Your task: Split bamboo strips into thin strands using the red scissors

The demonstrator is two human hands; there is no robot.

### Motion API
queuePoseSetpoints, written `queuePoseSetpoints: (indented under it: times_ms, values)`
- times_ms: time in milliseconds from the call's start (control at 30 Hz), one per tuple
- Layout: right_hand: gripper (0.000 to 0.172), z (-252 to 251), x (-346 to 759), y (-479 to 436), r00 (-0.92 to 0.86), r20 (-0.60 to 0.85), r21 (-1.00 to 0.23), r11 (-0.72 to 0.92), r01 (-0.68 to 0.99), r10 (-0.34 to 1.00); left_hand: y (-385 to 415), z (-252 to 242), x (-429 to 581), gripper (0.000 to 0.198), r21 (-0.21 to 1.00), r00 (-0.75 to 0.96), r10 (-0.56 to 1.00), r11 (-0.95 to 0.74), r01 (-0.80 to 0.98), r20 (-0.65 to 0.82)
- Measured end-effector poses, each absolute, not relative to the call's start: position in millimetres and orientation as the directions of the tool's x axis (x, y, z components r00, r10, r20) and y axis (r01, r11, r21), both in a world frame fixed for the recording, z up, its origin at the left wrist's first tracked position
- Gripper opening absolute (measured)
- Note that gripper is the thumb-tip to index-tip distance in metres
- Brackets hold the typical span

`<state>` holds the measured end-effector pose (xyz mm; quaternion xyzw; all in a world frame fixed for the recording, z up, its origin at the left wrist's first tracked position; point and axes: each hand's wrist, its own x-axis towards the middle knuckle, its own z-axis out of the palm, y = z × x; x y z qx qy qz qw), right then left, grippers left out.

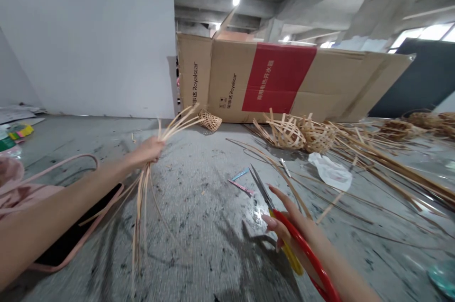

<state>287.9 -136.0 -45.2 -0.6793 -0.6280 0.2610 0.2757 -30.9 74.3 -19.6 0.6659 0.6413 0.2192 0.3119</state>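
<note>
The left hand point(147, 152) is closed in a fist around a bundle of pale bamboo strips point(144, 207), held above the concrete floor point(199, 240). The strips fan out above the fist and hang in long, loose ends below it. The right hand point(289, 226) is curled around a pair of scissors point(280, 228), with the red and yellow handles gripped in the palm and the blades pointing forward and left. The hands are well apart.

Just beyond the scissors, a blue craft tool point(240, 174) and a pink one point(241, 187) lie on the floor. A crumpled white plastic bag point(331, 171) rests nearby among scattered loose strips point(391, 171). Farther ahead, two unfinished woven baskets point(284, 133) point(316, 137) sit side by side, with strip ends sticking up from their open weave. A smaller woven basket point(209, 121) lies tilted on its side, well to their left. Darker woven pieces point(396, 130) lie at the far right. On the left, under the forearm, is a pink bag point(21, 188) with a long loop handle. A large flattened cardboard box point(277, 79) with a red panel leans against a wall behind the baskets.
</note>
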Motion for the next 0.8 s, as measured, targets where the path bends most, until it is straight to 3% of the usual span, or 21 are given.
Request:
queuePoseSetpoints:
  times_ms: [233, 433, 600, 800]
  values:
    - [0.09, -42, 288, -134, 0.082, -0.029, -0.694, -0.079, 0.715, 0.996, 25, -56, 4, 0.028, 0.615, 0.238, 0.948, -0.06, 0.786, -0.212]
    - [0.074, -51, 291, -136, 0.034, -0.019, -0.718, -0.037, 0.695, 0.999, -54, -90, 10, 0.016, 0.635, 0.389, 0.878, -0.135, 0.76, -0.279]
    - [0.072, -56, 293, -138, 0.062, 0.026, -0.681, -0.028, 0.731, 0.998, -29, -100, -8, 0.016, 0.549, 0.246, 0.91, -0.024, 0.836, -0.334]
    - [0.067, -47, 285, -141, 0.102, 0.046, -0.677, -0.044, 0.735, 0.994, 56, -69, -43, 0.032, 0.554, 0.016, 0.984, 0.087, 0.828, -0.179]
